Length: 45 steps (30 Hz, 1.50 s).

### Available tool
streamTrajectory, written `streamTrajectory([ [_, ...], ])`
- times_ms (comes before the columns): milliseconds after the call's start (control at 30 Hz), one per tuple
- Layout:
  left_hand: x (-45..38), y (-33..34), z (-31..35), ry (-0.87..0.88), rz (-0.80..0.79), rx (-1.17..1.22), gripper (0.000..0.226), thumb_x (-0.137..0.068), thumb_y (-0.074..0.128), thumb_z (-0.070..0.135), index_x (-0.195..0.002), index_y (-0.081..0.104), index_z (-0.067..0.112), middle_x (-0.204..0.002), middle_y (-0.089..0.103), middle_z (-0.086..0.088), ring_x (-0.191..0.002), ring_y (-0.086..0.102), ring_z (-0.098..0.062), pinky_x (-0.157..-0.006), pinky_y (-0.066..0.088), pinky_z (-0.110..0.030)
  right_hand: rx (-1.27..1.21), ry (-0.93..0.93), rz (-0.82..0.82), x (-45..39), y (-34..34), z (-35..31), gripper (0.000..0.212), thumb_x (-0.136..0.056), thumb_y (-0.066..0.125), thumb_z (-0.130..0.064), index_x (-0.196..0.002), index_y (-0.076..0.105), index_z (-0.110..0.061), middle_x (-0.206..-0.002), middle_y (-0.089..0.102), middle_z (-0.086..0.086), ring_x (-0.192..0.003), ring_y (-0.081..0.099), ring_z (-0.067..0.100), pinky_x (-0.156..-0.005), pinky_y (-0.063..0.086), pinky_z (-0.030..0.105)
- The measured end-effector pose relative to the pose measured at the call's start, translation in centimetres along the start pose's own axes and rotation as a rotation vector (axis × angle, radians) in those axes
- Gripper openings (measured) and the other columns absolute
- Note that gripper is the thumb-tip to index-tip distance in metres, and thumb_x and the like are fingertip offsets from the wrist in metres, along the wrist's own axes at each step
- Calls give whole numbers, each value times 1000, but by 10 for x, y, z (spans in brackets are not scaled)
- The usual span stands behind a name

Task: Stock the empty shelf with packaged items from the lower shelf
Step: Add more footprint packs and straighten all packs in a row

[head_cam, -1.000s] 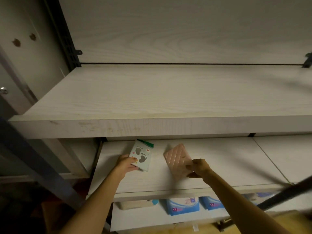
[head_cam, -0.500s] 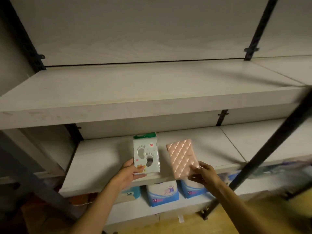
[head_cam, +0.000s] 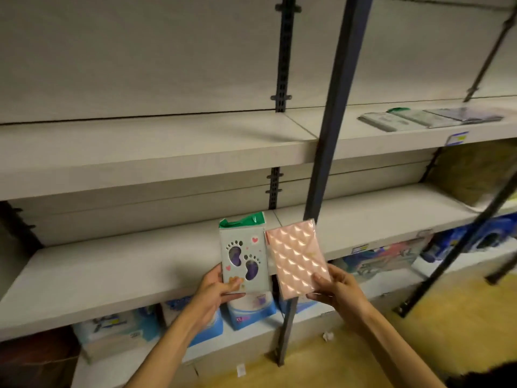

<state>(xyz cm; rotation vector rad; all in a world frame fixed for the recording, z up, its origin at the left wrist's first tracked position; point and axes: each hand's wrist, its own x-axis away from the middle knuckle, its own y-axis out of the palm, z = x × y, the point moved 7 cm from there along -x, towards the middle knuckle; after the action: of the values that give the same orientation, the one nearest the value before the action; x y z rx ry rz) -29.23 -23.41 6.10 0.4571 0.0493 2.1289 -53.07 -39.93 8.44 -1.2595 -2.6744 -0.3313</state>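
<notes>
Two hands (head_cam: 215,289) hold two packets: one footprint packet (head_cam: 244,254), one pink quilted packet (head_cam: 298,257). Three flat packets (head_cam: 391,120) lie on the upper shelf (head_cam: 167,152).

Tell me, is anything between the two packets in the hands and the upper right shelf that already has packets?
Partly. The dark upright post rises between the pink quilted packet, the footprint packet and that upper right shelf. Right of the post, nothing visible blocks the way.

Two held packets (head_cam: 244,257) before shelves (head_cam: 140,152)

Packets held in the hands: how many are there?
2: the footprint packet in the left hand, the pink packet in the right hand.
</notes>
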Motion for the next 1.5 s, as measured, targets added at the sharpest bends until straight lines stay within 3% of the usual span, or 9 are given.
streamTrajectory([
  [133, 3, 84, 28, 83, -75, -45, 40, -88, 66, -3, -125, 59, 10, -113, 74, -15, -105, 71, -35, -93, 55, -53, -50, -63, 31, 14, -60, -37, 30, -88, 66, -7, -118, 67, -4, -113, 70, 21, -98, 70, 38, -83, 59, 44],
  [267, 2, 165, 66, 171, -152, -132, 35, -88, 66, -2, -120, 62, 12, -109, 75, -11, -102, 72, -29, -86, 59, -41, -101, -145, 72, 22, -106, -85, 47, -74, 74, -18, -119, 66, -6, -113, 72, 16, -96, 71, 31, -73, 61, 35],
  [500, -25, 283, 130, 307, -186, -127, 31, -90, 66, 0, -118, 64, 14, -105, 77, -2, -97, 74, -18, -76, 60, -26, -152, -265, 142, 3, -175, -171, 21, -91, 58, 1, -112, 64, 0, -92, 70, 10, -73, 68, 20, -68, 62, 29],
  [700, -69, 362, 197, 437, -125, -97, 25, -93, 63, 2, -117, 65, 9, -104, 75, -5, -88, 73, -19, -76, 63, -41, -127, -384, 165, -43, -234, -252, 19, -91, 63, -4, -109, 66, 0, -91, 70, 12, -72, 69, 18, -66, 60, 27],
  [833, -99, 399, 246, 494, -48, -52, 18, -95, 60, 1, -112, 64, 7, -96, 74, -5, -70, 73, -9, -56, 60, -26, -117, -443, 128, -72, -267, -307, 21, -93, 61, -5, -113, 65, 1, -92, 72, 10, -77, 69, 18, -67, 58, 26],
  [1033, -157, 431, 303, 536, 160, -147, 16, -89, 60, 8, -103, 68, 8, -96, 75, -8, -69, 67, -18, -44, 46, -18, -63, -491, 140, -118, -316, -370, 29, -95, 59, -6, -122, 60, 3, -104, 68, 19, -81, 69, 22, -70, 60, 26],
  [1133, -180, 446, 312, 483, 211, -209, 10, -86, 60, 11, -93, 67, 12, -94, 74, -6, -73, 67, -18, -54, 50, -20, -52, -498, 163, -138, -338, -392, 30, -95, 58, -5, -123, 58, 6, -98, 69, 16, -77, 70, 20, -69, 61, 26],
  [1267, -213, 459, 303, 388, 258, -382, 32, -68, 57, 27, -95, 66, 12, -100, 73, -8, -89, 69, -27, -81, 60, -39, -18, -471, 160, -161, -366, -408, 32, -95, 59, -4, -123, 56, 10, -101, 69, 17, -81, 73, 23, -73, 62, 30],
  [1500, -225, 479, 298, 362, 466, -822, 42, -89, 51, 37, -114, 63, 6, -119, 64, -19, -112, 57, -37, -84, 45, -37, -36, -466, 129, -188, -410, -426, 22, -94, 59, -1, -116, 58, 5, -100, 69, 18, -78, 72, 24, -62, 59, 24],
])
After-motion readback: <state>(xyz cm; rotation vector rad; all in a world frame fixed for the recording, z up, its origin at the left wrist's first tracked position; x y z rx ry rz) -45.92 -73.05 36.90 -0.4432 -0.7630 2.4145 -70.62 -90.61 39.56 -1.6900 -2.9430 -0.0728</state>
